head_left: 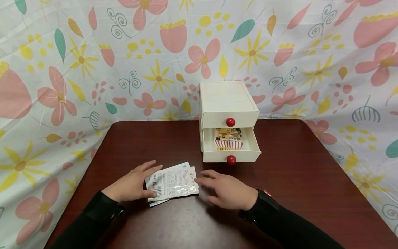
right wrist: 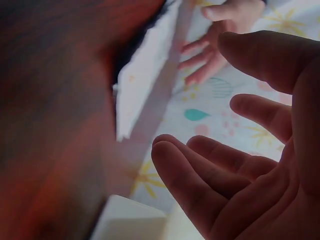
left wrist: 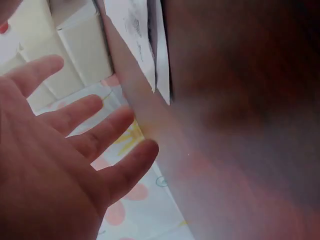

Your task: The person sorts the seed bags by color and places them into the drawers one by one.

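Observation:
A white foil packet (head_left: 177, 183) with printed text and a barcode lies flat on the table, on top of a second white packet (head_left: 184, 165) whose edges stick out beneath it. My left hand (head_left: 133, 183) (left wrist: 55, 145) is at the packets' left side with fingers spread; whether the thumb touches the top packet I cannot tell. On the other side, my right hand (head_left: 228, 189) (right wrist: 245, 175) has its fingers extended toward the packet's right edge and holds nothing. The wrist views show both palms bare, with the packets (left wrist: 137, 35) (right wrist: 147, 75) beyond the fingers.
A cream two-drawer cabinet (head_left: 225, 97) stands at the back of the dark red table (head_left: 298, 166). Its upper drawer (head_left: 214, 120) is closed; the lower drawer (head_left: 253, 147) is pulled out and contains a small striped, illustrated box (head_left: 228, 138). Flowered cloth (head_left: 124, 62) hangs behind.

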